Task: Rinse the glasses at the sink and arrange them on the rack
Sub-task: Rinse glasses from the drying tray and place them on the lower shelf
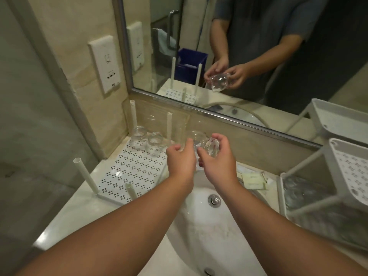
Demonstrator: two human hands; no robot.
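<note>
Both hands, left grip (182, 159) and right grip (217, 162), hold a glass (201, 143) above the sink (201, 232).

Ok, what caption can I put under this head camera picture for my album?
Both hands, left and right, hold a clear drinking glass over the white sink; two rinsed glasses stand on the white perforated rack.

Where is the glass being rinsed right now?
In the head view, centre frame: the glass lies on its side, held by both the left hand and right hand, above the sink.
</note>
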